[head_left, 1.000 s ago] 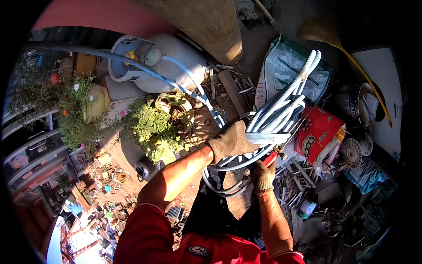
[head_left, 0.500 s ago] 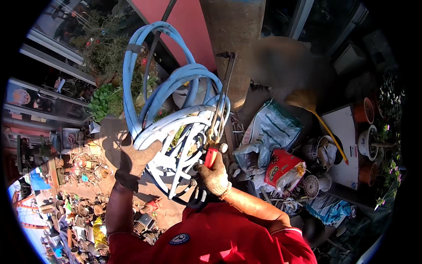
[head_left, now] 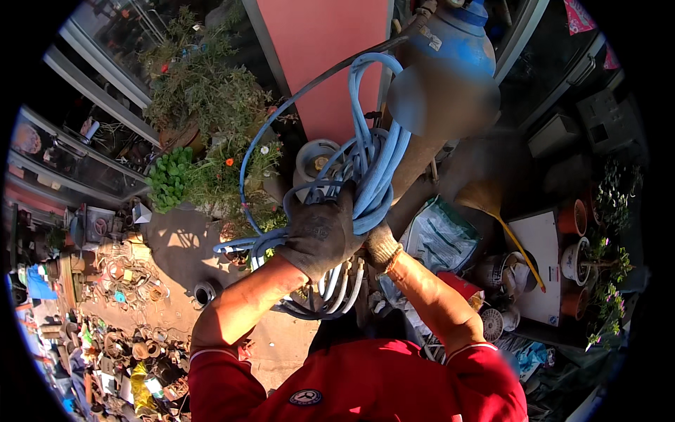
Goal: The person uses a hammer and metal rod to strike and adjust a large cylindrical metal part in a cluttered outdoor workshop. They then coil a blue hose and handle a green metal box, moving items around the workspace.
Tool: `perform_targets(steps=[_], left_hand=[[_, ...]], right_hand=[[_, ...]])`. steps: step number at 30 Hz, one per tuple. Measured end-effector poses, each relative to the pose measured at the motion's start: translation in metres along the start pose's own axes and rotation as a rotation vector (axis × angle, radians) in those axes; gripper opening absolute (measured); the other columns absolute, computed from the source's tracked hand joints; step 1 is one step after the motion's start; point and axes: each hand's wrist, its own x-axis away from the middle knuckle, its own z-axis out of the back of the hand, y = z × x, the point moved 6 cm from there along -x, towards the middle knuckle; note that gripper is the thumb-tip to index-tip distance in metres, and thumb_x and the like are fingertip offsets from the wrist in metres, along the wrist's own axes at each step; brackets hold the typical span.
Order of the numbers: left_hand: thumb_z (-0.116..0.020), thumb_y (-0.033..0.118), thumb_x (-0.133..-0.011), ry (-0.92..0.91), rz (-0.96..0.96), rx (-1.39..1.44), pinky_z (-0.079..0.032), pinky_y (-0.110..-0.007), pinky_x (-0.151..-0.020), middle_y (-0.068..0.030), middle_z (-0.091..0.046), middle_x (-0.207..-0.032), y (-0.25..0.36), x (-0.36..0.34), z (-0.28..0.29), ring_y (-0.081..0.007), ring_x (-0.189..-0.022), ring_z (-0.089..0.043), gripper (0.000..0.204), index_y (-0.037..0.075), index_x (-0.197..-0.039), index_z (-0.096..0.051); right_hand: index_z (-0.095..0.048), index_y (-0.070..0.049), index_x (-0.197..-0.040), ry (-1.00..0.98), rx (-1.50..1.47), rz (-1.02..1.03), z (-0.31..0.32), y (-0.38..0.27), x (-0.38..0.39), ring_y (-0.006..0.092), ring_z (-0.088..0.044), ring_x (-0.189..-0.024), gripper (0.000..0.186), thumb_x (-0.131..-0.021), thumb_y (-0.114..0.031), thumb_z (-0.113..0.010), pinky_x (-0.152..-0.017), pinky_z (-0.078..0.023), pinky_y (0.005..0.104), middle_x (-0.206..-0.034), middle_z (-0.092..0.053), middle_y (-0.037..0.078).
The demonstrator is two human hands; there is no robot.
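Observation:
A coiled blue hose hangs in front of me, its loops bunched together. Around the bunch my left hand, in a dark work glove, is closed. Close beside it, my right hand, in a pale dusty glove, reaches in at the lower right of the coil. Hose loops and the left hand hide its fingers, so I cannot see what it holds. From the coil one strand arcs left and up to a blue-topped gas cylinder. Several hose ends with metal fittings hang below my hands.
A potted bush and leafy greens stand left. Scrap metal covers the lower-left ground. At right are a yellow broom, a green-white sack, a white board and flowerpots.
The hose coil has moved right and been gathered into a tighter bunch. My left hand has moved right, closer to the right hand. The red-handled torch in my right hand is no longer plainly visible.

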Motion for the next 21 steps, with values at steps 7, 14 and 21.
perform_targets(steps=[7,14,21], left_hand=[[-0.076,0.034,-0.082,-0.273,0.022,0.066,-0.058,-0.052,-0.079,-0.0213,-0.075,-0.088,-0.063,-0.07,-0.008,-0.0402,-0.086,-0.075,0.076,-0.004,-0.14,-0.046],[-0.073,0.038,-0.084,-0.291,0.061,-0.027,-0.057,-0.052,-0.087,-0.0204,-0.076,-0.104,-0.095,-0.166,-0.018,-0.038,-0.099,-0.075,0.057,0.001,-0.125,-0.06],[-0.076,0.048,-0.08,-0.294,0.243,-0.019,-0.055,-0.049,-0.092,-0.0196,-0.073,-0.12,-0.131,-0.244,-0.012,-0.0344,-0.11,-0.072,0.074,0.003,-0.136,-0.058]], right_hand=[[-0.053,-0.011,-0.14,0.224,0.337,-0.073,-0.094,-0.018,-0.018,0.0256,-0.069,-0.093,0.039,-0.104,-0.024,-0.058,-0.074,-0.056,0.0402,-0.118,-0.067,0.011],[-0.069,-0.004,-0.097,0.149,0.403,-0.27,-0.099,-0.058,-0.08,0.0202,-0.064,-0.062,0.015,-0.098,-0.018,-0.064,-0.051,-0.048,0.0329,-0.078,-0.067,0.011],[-0.069,0.0,-0.097,0.034,0.348,-0.236,-0.127,-0.092,-0.154,0.0234,-0.064,-0.063,0.024,-0.098,-0.023,-0.061,-0.054,-0.057,0.0397,-0.077,-0.064,0.012]])
